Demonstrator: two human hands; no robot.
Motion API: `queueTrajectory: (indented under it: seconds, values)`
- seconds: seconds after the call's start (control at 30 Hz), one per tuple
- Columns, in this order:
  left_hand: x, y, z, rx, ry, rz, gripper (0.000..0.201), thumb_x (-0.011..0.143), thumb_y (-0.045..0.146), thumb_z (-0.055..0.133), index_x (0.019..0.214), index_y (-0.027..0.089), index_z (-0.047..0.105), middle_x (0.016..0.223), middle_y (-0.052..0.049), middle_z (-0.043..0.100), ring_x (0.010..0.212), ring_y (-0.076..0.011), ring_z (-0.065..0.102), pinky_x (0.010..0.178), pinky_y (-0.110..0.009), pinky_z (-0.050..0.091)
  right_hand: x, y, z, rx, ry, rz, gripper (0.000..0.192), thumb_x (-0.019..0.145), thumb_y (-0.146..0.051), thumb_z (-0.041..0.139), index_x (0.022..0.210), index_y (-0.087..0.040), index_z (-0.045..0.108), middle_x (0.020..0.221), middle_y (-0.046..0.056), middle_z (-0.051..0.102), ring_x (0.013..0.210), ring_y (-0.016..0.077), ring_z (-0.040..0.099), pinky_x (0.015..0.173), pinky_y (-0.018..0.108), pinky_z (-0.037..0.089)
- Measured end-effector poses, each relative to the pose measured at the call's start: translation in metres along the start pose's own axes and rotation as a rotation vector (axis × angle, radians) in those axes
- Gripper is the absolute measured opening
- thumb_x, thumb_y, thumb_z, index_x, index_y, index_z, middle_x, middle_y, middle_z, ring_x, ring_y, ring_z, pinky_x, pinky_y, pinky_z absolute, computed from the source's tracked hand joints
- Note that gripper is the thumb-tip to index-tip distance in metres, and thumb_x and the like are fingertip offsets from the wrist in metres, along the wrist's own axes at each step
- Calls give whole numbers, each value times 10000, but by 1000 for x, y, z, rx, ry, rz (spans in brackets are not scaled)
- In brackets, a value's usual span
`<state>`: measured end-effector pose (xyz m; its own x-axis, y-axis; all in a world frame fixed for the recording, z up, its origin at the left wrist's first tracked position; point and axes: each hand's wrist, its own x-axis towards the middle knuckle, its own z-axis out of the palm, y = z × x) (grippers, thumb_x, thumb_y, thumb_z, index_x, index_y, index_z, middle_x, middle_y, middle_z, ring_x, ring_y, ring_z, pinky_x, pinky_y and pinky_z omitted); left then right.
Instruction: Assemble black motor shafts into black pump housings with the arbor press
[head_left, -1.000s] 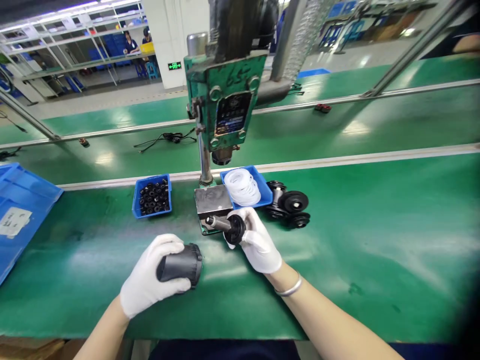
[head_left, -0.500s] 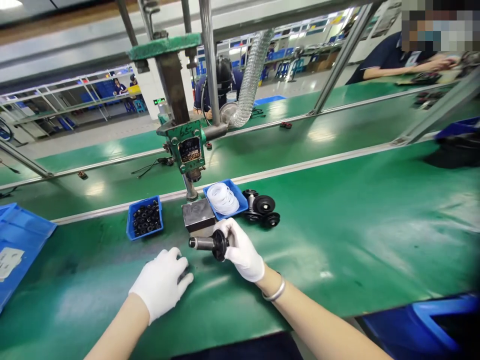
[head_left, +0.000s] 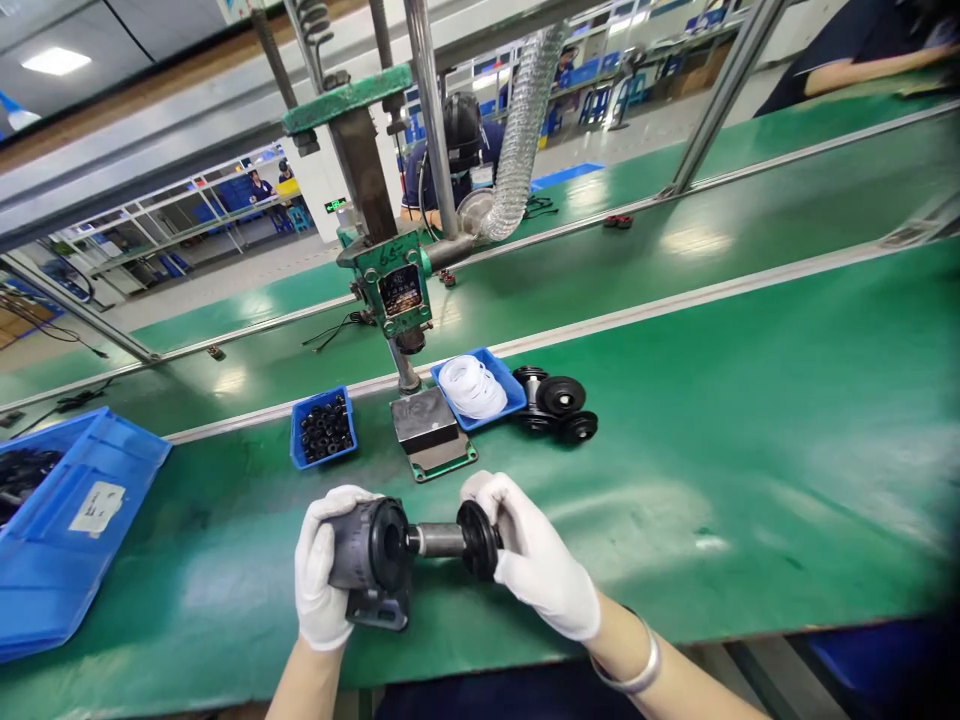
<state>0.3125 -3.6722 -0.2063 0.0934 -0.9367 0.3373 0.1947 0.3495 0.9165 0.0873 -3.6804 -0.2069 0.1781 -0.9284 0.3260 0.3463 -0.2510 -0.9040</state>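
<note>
Head view: left grip clasps a dark cylindrical housing, right grip a grey, black-flanged shaft.

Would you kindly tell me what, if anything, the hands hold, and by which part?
Left hand: dark housing, by the end opposite its opening. Right hand: metal-shafted part, by its black disc.

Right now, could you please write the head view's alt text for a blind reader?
A gloved left hand holds a black housing; the gloved right hand points a metal shaft with a black disc toward it, over a green workbench. Behind stand a press, a blue bin of black parts and a blue tray of white rings.
</note>
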Motion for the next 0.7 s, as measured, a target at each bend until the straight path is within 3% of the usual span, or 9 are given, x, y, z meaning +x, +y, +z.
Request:
queueTrajectory:
  seconds: [0.13, 0.27, 0.47, 0.7]
  values:
    - [2, 7, 7, 21, -63, 59, 229, 958, 365, 453, 1039, 220, 610, 1093, -73, 613, 1031, -271, 638, 907, -471, 525, -3, 4, 6, -31, 5, -5, 311, 678, -243, 635, 768, -240, 338, 802, -5, 408, 690, 158, 374, 607, 275, 353]
    - [3, 14, 6, 202, -124, 157, 216, 940, 375, 504, 1047, 222, 611, 1106, -85, 607, 1059, -292, 621, 923, -510, 501, -4, -6, 10, -222, 16, -31, 288, 624, -123, 551, 768, -242, 333, 808, -3, 404, 699, 164, 395, 616, 284, 361]
    - [-1, 16, 10, 460, -396, 296, 249, 919, 358, 563, 1142, 255, 600, 1160, -104, 592, 1091, -311, 609, 890, -527, 514, -4, -14, 22, -531, -47, -165, 385, 496, -54, 478, 797, -242, 329, 827, -1, 414, 692, 162, 411, 611, 287, 350]
    - [0, 17, 16, 466, -401, 377, 263, 932, 335, 528, 1181, 271, 584, 1174, -102, 562, 1097, -320, 588, 882, -562, 509, -5, -19, 27, -601, -64, -227, 402, 500, -71, 471, 825, -246, 312, 863, 12, 407, 700, 169, 437, 613, 290, 371]
